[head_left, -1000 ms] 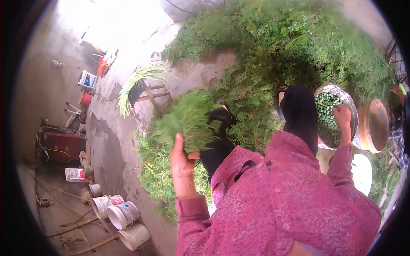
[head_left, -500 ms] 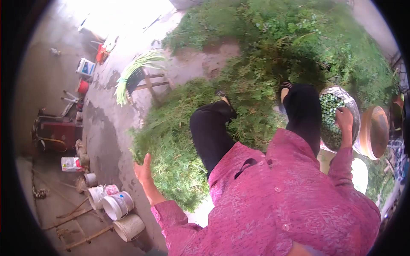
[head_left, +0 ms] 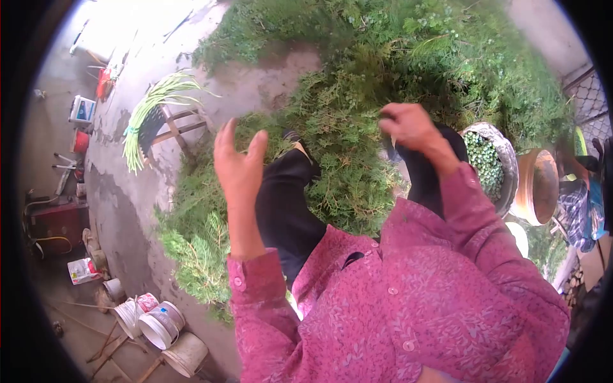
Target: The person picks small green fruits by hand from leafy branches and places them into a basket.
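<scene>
My left hand (head_left: 239, 163) is raised above cut green conifer branches (head_left: 338, 172), thumb and fingers spread, nothing in it. Over my right knee hovers my right hand (head_left: 412, 131), its fingers loosely bent with a gap at the thumb; I see nothing in it. The branches have flat, feathery sprays and lie heaped around my feet and beyond them. To the right of my knee stands a round tub (head_left: 509, 163) holding many small green cones (head_left: 483, 159). Neither hand touches the tub.
An orange-brown pot (head_left: 536, 185) stands right of the tub. On the left, long green stalks (head_left: 143, 124) hang over a small wooden stool (head_left: 179, 131). White buckets (head_left: 159, 325) lie at lower left, near sticks and a dark red box (head_left: 60, 226) along the wall.
My right hand has left the tub of cones and moved left over my knee. My left hand has risen from the left side toward the branches in front. The view has shifted slightly right.
</scene>
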Tool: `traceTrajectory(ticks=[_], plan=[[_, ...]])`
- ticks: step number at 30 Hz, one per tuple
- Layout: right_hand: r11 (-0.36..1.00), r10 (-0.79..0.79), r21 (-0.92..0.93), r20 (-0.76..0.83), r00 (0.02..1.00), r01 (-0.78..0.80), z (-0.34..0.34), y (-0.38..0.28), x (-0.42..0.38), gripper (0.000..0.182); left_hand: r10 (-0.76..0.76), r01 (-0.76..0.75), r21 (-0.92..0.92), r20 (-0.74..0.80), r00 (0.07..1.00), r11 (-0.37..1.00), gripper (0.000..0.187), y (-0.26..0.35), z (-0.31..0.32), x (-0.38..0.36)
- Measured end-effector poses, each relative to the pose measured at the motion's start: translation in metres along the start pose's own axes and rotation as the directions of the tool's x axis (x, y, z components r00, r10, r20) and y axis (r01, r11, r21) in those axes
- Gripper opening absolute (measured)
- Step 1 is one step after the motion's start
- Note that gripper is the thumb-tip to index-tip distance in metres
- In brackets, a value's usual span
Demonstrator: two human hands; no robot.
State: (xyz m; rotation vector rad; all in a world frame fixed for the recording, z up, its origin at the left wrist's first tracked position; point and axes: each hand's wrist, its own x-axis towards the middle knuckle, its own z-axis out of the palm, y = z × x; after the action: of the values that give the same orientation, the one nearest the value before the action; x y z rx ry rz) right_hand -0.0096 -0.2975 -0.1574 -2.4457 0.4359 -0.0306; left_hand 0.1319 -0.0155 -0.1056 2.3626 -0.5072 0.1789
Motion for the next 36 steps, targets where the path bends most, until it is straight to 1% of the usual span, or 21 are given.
traceTrajectory(ticks=[1, 3, 4, 6, 8, 10, 12, 14, 16, 18, 20, 21, 22, 24, 25, 27, 28, 30, 31, 33, 36], plan=[[1.0, 0.014, 0.015, 0.107, 0.994, -0.016, 0.019, -0.011, 0.012, 0.031, -0.004, 0.004, -0.002, 0.016, 1.0, 1.0, 0.059, 0.001, 0.013, 0.01], [0.993, -0.044, 0.118, 0.243, 0.969, 0.016, 0.075, -0.006, 0.031, 0.029, -0.039, 0.053, -0.294, 0.054, 0.998, 0.954, 0.056, 0.0, 0.039, 0.028], [0.996, -0.04, 0.093, 0.287, 0.957, 0.013, 0.104, -0.003, 0.038, 0.031, -0.045, 0.064, -0.297, 0.072, 0.996, 0.953, 0.056, 0.001, 0.048, 0.035], [0.999, 0.01, 0.043, 0.383, 0.924, -0.029, 0.159, 0.003, 0.045, 0.039, -0.178, 0.233, -0.533, 0.154, 0.972, 0.813, 0.053, 0.004, 0.063, 0.05], [0.996, -0.032, 0.084, 0.384, 0.923, 0.0, 0.216, 0.018, 0.037, 0.042, -0.227, 0.293, -0.595, 0.185, 0.956, 0.749, 0.053, 0.002, 0.075, 0.065], [0.995, -0.057, -0.048, 0.392, 0.918, 0.083, 0.253, 0.021, 0.022, 0.039, -0.281, 0.354, -0.646, 0.217, 0.935, 0.677, 0.053, -0.012, 0.089, 0.076], [0.996, -0.052, -0.021, 0.662, 0.747, 0.089, 0.264, 0.019, 0.011, 0.035, -0.353, 0.407, -0.626, 0.216, 0.91, 0.665, 0.05, -0.028, 0.102, 0.087], [1.0, 0.027, -0.031, 0.894, 0.447, 0.002, 0.281, 0.023, -0.006, 0.029, -0.416, 0.51, -0.573, 0.299, 0.859, 0.641, 0.048, -0.034, 0.102, 0.101], [0.99, 0.027, -0.066, 0.957, 0.29, 0.125, 0.291, 0.027, -0.026, 0.034, -0.39, 0.495, -0.609, 0.308, 0.868, 0.62, 0.05, -0.033, 0.1, 0.116], [0.984, -0.013, -0.041, 0.954, 0.298, 0.174, 0.286, 0.025, -0.022, 0.034, -0.41, 0.458, -0.719, 0.259, 0.874, 0.523, 0.037, -0.034, 0.101, 0.126], [0.997, 0.029, -0.005, 0.945, 0.326, -0.073, 0.284, 0.023, -0.01, 0.035, -0.421, 0.483, -0.705, 0.281, 0.863, 0.519, 0.037, -0.037, 0.104, 0.132], [0.998, 0.015, 0.011, 0.925, 0.38, -0.066, 0.285, 0.023, 0.001, 0.038, -0.426, 0.5, -0.693, 0.297, 0.855, 0.52, 0.037, -0.038, 0.105, 0.135], [0.998, 0.014, 0.011, 0.923, 0.384, -0.064, 0.282, 0.026, 0.01, 0.038, -0.423, 0.496, -0.695, 0.295, 0.857, 0.521, 0.037, -0.037, 0.105, 0.138], [0.94, 0.094, 0.094, 0.852, 0.516, -0.327, 0.261, 0.023, 0.041, 0.029, -0.422, 0.508, -0.678, 0.308, 0.853, 0.531, 0.036, -0.032, 0.104, 0.142], [0.94, 0.095, 0.096, 0.849, 0.519, -0.329, 0.265, 0.03, 0.05, 0.029, -0.418, 0.506, -0.679, 0.309, 0.854, 0.533, 0.036, -0.032, 0.105, 0.144], [0.923, 0.163, 0.148, 0.689, 0.707, -0.356, 0.275, 0.045, 0.065, 0.03, -0.405, 0.508, -0.677, 0.323, 0.855, 0.533, 0.036, -0.032, 0.105, 0.145], [0.922, 0.164, 0.147, 0.688, 0.707, -0.357, 0.277, 0.05, 0.075, 0.03, -0.403, 0.508, -0.677, 0.325, 0.856, 0.533, 0.036, -0.033, 0.105, 0.145], [0.941, 0.172, 0.15, 0.558, 0.812, -0.302, 0.281, 0.049, 0.1, 0.03, -0.382, 0.496, -0.698, 0.331, 0.863, 0.517, 0.037, -0.034, 0.105, 0.146], [0.942, 0.17, 0.15, 0.558, 0.812, -0.3, 0.29, 0.048, 0.109, 0.03, -0.383, 0.495, -0.698, 0.328, 0.863, 0.518, 0.037, -0.033, 0.105, 0.146], [0.925, 0.05, 0.363, 0.17, 0.984, -0.11, 0.318, 0.044, 0.132, 0.024, -0.378, 0.506, -0.708, 0.349, 0.857, 0.493, 0.04, -0.03, 0.105, 0.143], [0.922, 0.048, 0.378, 0.107, 0.993, -0.086, 0.356, 0.041, 0.163, 0.02, -0.38, 0.511, -0.71, 0.355, 0.854, 0.484, 0.043, -0.032, 0.106, 0.135]])
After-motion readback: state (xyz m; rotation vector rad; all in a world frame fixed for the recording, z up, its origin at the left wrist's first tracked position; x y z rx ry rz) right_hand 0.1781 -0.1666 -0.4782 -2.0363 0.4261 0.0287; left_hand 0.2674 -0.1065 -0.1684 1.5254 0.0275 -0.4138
